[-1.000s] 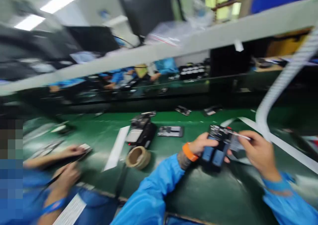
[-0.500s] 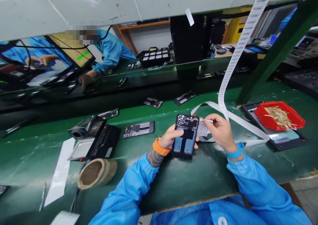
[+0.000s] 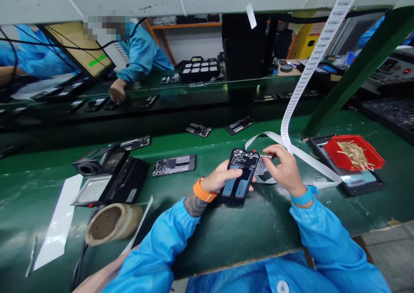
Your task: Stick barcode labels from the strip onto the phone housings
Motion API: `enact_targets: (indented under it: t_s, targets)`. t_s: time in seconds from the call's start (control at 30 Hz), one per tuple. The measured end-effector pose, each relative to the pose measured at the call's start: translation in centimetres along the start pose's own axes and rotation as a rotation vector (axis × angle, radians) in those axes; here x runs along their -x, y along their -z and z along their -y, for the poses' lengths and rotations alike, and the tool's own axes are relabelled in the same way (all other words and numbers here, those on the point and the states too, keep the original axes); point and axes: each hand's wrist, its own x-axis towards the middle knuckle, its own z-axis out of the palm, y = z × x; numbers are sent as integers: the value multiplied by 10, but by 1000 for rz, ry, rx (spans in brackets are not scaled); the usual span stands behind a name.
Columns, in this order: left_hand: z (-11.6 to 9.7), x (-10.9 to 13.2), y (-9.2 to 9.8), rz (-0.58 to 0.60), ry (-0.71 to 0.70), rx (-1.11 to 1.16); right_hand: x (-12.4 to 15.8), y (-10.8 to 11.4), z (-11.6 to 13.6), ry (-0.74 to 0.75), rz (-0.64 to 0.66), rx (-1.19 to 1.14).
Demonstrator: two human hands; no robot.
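Head view: left hand (image 3: 223, 179) wrapped around glossy, rectangular opened phone (image 3: 239, 176), above green matte bench (image 3: 258, 228) near front edge. Right hand (image 3: 282, 167) pinching thin tweezers (image 3: 267, 156) at phone's top corner. Compared with earlier: phone tilted more, hands slightly higher.

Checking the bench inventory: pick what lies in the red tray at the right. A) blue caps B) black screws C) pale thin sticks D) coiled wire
C: the red tray holds a loose heap of pale thin sticks.
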Motion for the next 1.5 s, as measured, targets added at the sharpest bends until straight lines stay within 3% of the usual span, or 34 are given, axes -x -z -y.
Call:
enact_targets:
  t_s: [0.1, 0.3, 0.4, 0.53, 0.63, 0.8, 0.93, 1.03, 1.17, 1.3, 1.5]
  targets:
    - [3, -3, -3, -46, 24, -14, -1, -2, -1, 141, -16, 180]
    - [-2, -4, -11, -98, 64, 127, 2, -13, -6, 269, -30, 359]
    - [-8, -5, -14, -95, 84, 209, 4, -19, -11, 291, -29, 383]
    - [-13, -7, -9, -83, 180, 294, 4, -25, -15, 259, 66, 343]
    - [-14, -2, 9, -136, 254, 322, 3, -26, -12, 157, 48, 190]
    - [-21, 35, 51, -344, 310, 257, 3, -28, -9, -245, -48, -289]
    - [-33, 59, 56, -440, 220, 203, 5, -31, -15, -476, -89, -562]
    - [-39, 40, 38, -381, -55, 308, 1, -31, -14, -553, -114, -642]
    - [-43, -22, 9, -265, -284, 434, -9, -29, 9, -502, -158, -688]
    - [-34, -63, -15, -198, -276, 455, -10, -33, 34, -414, -143, -663]
    - [-16, -64, -28, -221, -172, 438, 1, -37, 39, -461, -146, -623]
